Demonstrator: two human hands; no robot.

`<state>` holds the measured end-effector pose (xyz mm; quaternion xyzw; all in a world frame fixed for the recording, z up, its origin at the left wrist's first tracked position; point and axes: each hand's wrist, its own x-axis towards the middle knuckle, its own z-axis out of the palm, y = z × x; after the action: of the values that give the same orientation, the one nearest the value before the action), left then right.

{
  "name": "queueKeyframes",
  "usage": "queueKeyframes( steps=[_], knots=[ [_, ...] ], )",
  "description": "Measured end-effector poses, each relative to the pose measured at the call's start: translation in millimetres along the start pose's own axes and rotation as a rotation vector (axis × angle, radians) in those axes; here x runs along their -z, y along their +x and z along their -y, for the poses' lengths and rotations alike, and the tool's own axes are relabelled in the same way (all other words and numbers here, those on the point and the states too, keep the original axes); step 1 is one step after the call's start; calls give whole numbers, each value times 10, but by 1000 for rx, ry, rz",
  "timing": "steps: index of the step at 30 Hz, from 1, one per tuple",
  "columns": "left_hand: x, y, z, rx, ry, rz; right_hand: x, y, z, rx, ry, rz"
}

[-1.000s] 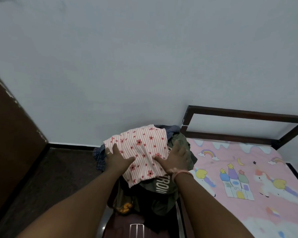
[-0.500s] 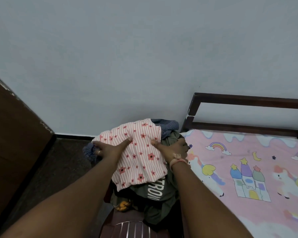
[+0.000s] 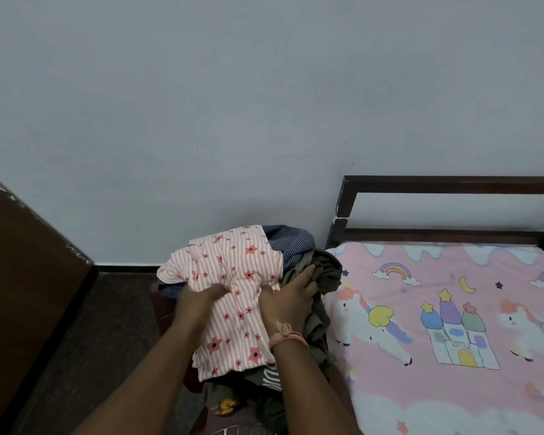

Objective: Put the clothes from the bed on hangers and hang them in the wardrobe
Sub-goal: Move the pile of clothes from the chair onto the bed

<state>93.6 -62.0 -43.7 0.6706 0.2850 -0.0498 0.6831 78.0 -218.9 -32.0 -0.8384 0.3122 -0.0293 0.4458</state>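
A pink striped garment with red flowers [image 3: 233, 277] lies on top of a pile of clothes beside the bed. My left hand [image 3: 198, 301] grips its left side, with the fingers curled into the cloth. My right hand [image 3: 288, 301] grips its right side, its fingers reaching into an olive green garment [image 3: 322, 273]. A blue striped garment [image 3: 291, 243] sticks out behind the pile. More dark olive clothes [image 3: 264, 397] hang below, one with white lettering. No hanger is in view.
The bed [image 3: 453, 309] with a pink unicorn and castle sheet fills the right. Its dark metal frame [image 3: 437, 183] stands against the pale wall. A brown wooden panel [image 3: 22, 271] rises at the left over a dark floor [image 3: 107, 340].
Both hands went from resting flat on the pink garment to gripping it and bunching the cloth. The view shifted slightly.
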Motion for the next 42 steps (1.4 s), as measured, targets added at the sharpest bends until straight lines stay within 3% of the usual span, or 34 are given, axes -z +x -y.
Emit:
queueKeyframes(
  steps=[4, 8, 11, 13, 18, 21, 27, 30, 35, 42],
  knots=[
    [-39, -33, -146, -127, 294, 25, 131, 41, 56, 91, -205, 56],
    [-104, -19, -393, 50, 917, -104, 230, 160, 265, 111, -459, 93],
    [-230, -67, -532, 71, 823, -148, 270, 332, 394, 78, -515, 213],
    [-278, -63, -485, -7, 756, -148, 274, 440, 434, 112, -516, 264],
    [-295, -3, -504, 7, 987, -35, 251, 505, 508, 211, -547, 224],
    [-275, 125, -595, 77, 1040, 72, 212, 515, 587, 252, -756, 276],
    [-55, 271, -640, 118, 948, 347, 136, 604, 576, 219, -780, 535],
    [-141, 278, -576, 79, 1090, 443, 125, 549, 514, 287, -900, 544],
    [-361, 194, -449, -77, 1306, 194, -10, 584, 375, 392, -920, 411],
    [-259, 197, -336, -196, 1056, 52, -48, 404, 161, 507, -759, 167]
  ],
)
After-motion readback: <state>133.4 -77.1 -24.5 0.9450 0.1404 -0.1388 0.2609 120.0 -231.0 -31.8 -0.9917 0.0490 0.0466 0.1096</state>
